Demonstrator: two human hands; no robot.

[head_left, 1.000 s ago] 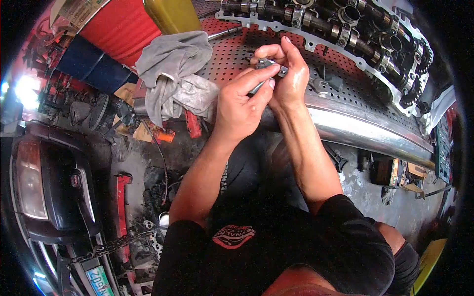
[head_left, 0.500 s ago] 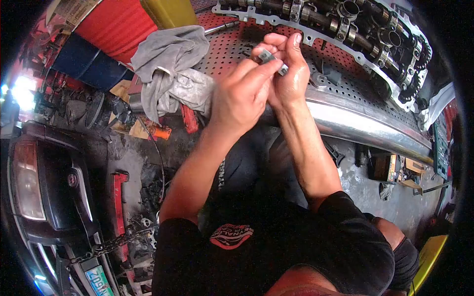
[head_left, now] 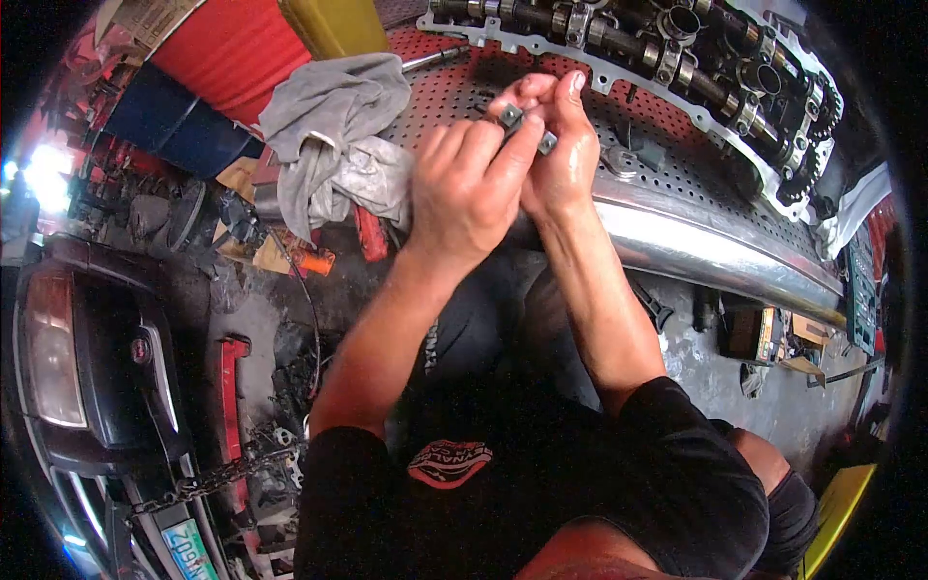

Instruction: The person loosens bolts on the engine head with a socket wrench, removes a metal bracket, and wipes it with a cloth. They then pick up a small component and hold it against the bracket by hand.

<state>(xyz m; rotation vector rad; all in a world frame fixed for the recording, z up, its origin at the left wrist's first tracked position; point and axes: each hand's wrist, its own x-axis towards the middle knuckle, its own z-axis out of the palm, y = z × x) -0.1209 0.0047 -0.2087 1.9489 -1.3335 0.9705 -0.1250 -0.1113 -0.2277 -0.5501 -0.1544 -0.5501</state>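
Note:
Both hands meet above the near edge of the bench, around a small grey metal camshaft bearing cap (head_left: 510,116) with holes at its ends. My left hand (head_left: 464,188), back upward, pinches it between thumb and fingers. My right hand (head_left: 561,159) is turned palm up beneath it, fingers curled round its far side and thumb pointing up; the palm looks wet or oily. The fingers hide much of the cap. Beyond them on the bench lies a cylinder head (head_left: 706,101) with its camshafts and caps exposed.
A grey rag (head_left: 338,106) hangs over the bench's left end, beside a ratchet handle (head_left: 435,58). The perforated metal bench (head_left: 715,174) has a rounded front edge. Left are red and blue drums (head_left: 174,116) and a dark vehicle front (head_left: 106,358). Boxes (head_left: 773,333) sit low right.
My left hand has turned slightly, its fingers folding in more on the cap. The cap has shifted a little down and left, with its holed end showing more. My right hand has barely moved.

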